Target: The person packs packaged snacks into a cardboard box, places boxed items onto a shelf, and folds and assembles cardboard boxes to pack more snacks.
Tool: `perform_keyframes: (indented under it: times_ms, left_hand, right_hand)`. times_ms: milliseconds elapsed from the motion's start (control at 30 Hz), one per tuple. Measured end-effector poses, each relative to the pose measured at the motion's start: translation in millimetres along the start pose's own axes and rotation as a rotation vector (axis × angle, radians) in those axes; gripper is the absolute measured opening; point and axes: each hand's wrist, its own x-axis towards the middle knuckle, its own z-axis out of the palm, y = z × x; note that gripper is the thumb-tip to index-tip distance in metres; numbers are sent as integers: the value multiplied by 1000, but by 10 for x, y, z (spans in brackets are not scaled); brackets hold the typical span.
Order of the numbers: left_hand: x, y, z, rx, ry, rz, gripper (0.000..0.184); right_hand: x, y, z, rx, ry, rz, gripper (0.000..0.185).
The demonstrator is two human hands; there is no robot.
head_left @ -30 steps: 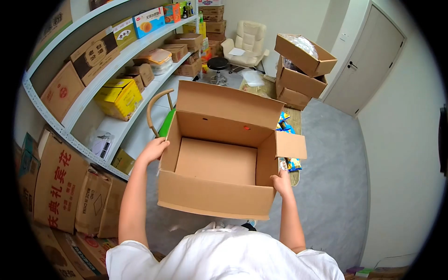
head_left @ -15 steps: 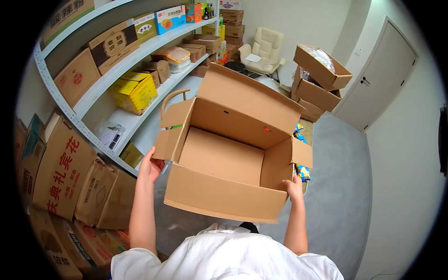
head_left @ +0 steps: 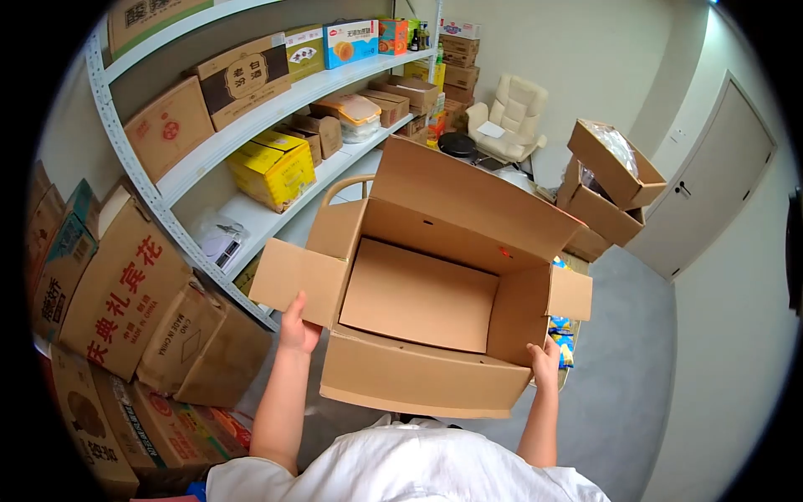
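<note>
An open brown cardboard box (head_left: 422, 370) is held up in front of my body, tilted, so its bare inside bottom shows. Its far flap stands up, and the side flaps spread outward. My left hand (head_left: 299, 326) grips the near left corner, with the thumb up by the left flap and the other fingers hidden behind the cardboard. At the near right corner, my right hand (head_left: 544, 358) is closed on the wall, thumb over the edge. A small red mark (head_left: 505, 252) shows on the inner far wall.
A metal shelf (head_left: 276, 92) with boxes runs along the left. Several cartons (head_left: 125, 284) stand on the floor below it. Behind are a cream armchair (head_left: 508, 121) and stacked open boxes (head_left: 604, 197). Blue packets (head_left: 564, 343) lie on a surface beyond my right hand. A door (head_left: 711, 176) is at right.
The left flap has swung outward and lies wider open, with my left hand now lower along it. The view has shifted, so the shelf and chair appear further right and lower.
</note>
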Motion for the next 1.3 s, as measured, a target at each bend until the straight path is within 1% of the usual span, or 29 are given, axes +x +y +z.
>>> perform_keyframes:
  times_ms: [33,100,133,167,200,233,300,333,400,433,467,500,600,667,733,767,833,867,900,933,967,1033,1067,1133,1200,1300]
  left_hand:
    - [46,34,38,2,4,9,47]
    - [121,106,185,266,52,168,44]
    - [150,149,284,272,56,176,44]
    - [181,193,402,331,53,235,42]
    - [205,242,517,389,49,293,41]
    - [230,289,631,393,49,299,41]
    - [258,380,884,790,35,460,34]
    - [232,431,1048,782,34,461,34]
    - [85,530,1434,972,-20,543,32]
    - [-6,602,1673,1058,4,532,34]
    - [-65,657,1870,1143,30,517,36]
    - [-38,679,1974,1123,33,501,36]
    - [196,805,2186,1311,-221,735,40]
    - [259,939,2321,1374,-319,816,42]
    - [329,1038,2447,1410,-388,825,46]
    - [458,950,2448,1399,-398,827,46]
    - [814,635,2390,1196,-229,1171,44]
    - [915,702,2292,1246,-241,1290,45]
    - [1019,937,2227,1384,-333,1453,46]
    - [1133,1044,2178,1471,-390,1629,48]
    - [1266,1137,2170,1504,-443,1785,50]
    - [1223,1288,2035,1532,-435,1201,40]
    - [1307,1336,1989,1496,-446,1085,40]
    - [1546,1398,1921,1451,-514,1082,41]
    - [1765,1490,1901,1414,-577,1080,41]
    - [2061,1588,1876,1360,-656,1052,41]
  right_hand:
    - [52,-7,1,-53,-13,29,31]
    - [151,-4,51,-23,-11,-5,31]
    - [199,-9,83,6,2,-37,31]
    - [249,-37,111,66,-4,-67,32]
    - [293,-106,143,99,-4,-50,33]
    - [342,-188,189,130,-1,-40,33]
    - [471,-319,246,175,-10,0,36]
    - [586,-309,284,170,-8,-6,36]
    - [788,-263,317,200,-29,-65,33]
    - [817,-387,399,249,-17,-26,32]
    - [946,-268,397,257,-35,-17,32]
    - [1042,-257,438,271,-53,-20,32]
    - [1233,-336,631,318,-67,-7,31]
    - [1319,-387,720,332,-71,-14,28]
    - [1394,-455,802,353,-43,31,26]
    - [1432,-447,811,304,-26,15,26]
    - [1519,-411,774,281,-27,1,27]
    - [1565,-380,814,266,-48,-7,28]
    - [1562,-476,921,274,4,-13,29]
    - [1575,-498,979,272,6,-1,30]
    - [1562,-538,1053,302,1,-7,29]
    - [1529,-553,1193,340,7,-31,29]
    - [1530,-548,1258,343,23,-32,29]
    - [1468,-552,1406,345,119,-23,29]
    - [1420,-554,1530,342,160,0,31]
    - [1421,-327,1664,354,187,-2,33]
